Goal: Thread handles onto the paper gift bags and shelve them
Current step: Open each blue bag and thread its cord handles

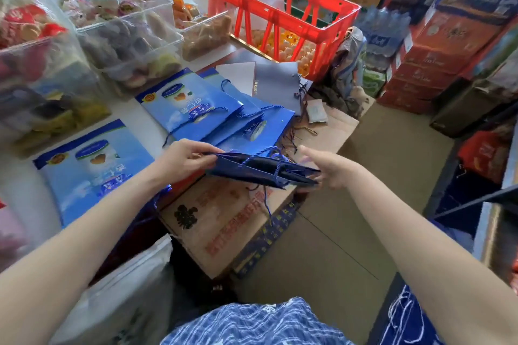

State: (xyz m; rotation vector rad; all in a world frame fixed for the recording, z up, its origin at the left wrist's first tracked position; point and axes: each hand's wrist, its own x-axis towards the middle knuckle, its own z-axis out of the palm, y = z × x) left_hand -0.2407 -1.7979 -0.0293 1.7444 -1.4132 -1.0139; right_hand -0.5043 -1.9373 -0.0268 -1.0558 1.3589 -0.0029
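Dark blue paper gift bag (263,169): folded flat, held edge-on above a brown cardboard box (224,221), between both hands. Blue cord handles (276,161) loop out of its top edge; one loose cord end (266,202) hangs down over the box.

Left hand (185,158): at the bag's left end, fingers (204,148) curled, thumb and fingertips pinching the bag's upper corner.

Right hand (330,168): at the bag's right end; the bag's tip meets the palm side. Fingers loosely extended and blurred; whether they pinch the bag or only touch it, I cannot tell.

Stack of light blue printed gift bags (213,112): lying fanned on the white desk (134,117) just beyond the held bag, cords already threaded. One more printed bag (92,168) lies flat, nearer, beside the left forearm.

Grey flat bags (277,81): behind the stack, near a red plastic crate (280,17).

Clear plastic tubs of wrapped snacks (123,28): far left of the desk.

Stacked red cartons (437,59): on the floor at right, well apart from the hands.
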